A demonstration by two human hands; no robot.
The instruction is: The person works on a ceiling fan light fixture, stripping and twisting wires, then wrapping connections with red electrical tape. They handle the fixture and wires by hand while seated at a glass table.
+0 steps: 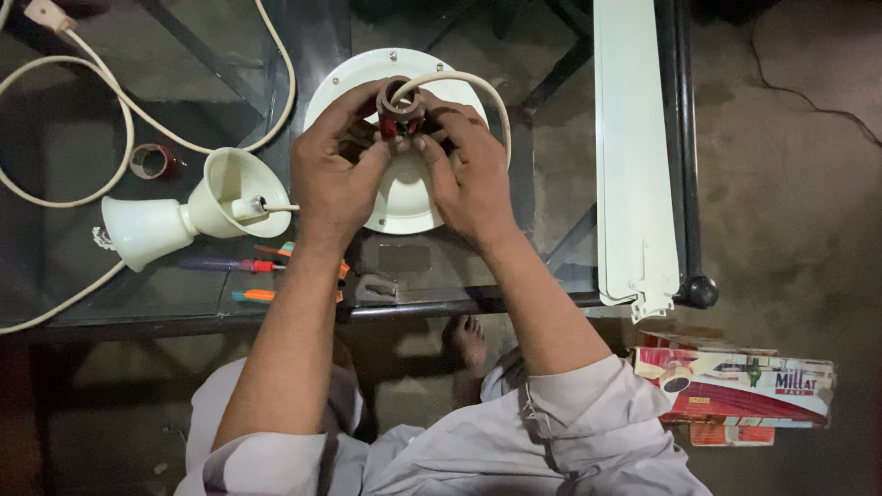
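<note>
A round white fan motor housing (404,207) lies on a glass table (551,184). Both hands work at its centre shaft (401,101), where red wiring shows. My left hand (333,170) grips the left side of the shaft and wires. On the right side, my right hand (469,174) pinches the wires with its fingertips. A cream cable (478,92) loops out of the shaft top and down behind my right hand.
Two white canopy cups (184,216) on a rod lie to the left with a looping cream cord (110,101) and a tape roll (152,161). Screwdrivers (248,266) rest near the table's front edge. White fan blades (629,156) stack at right. A cardboard box (735,386) sits on the floor.
</note>
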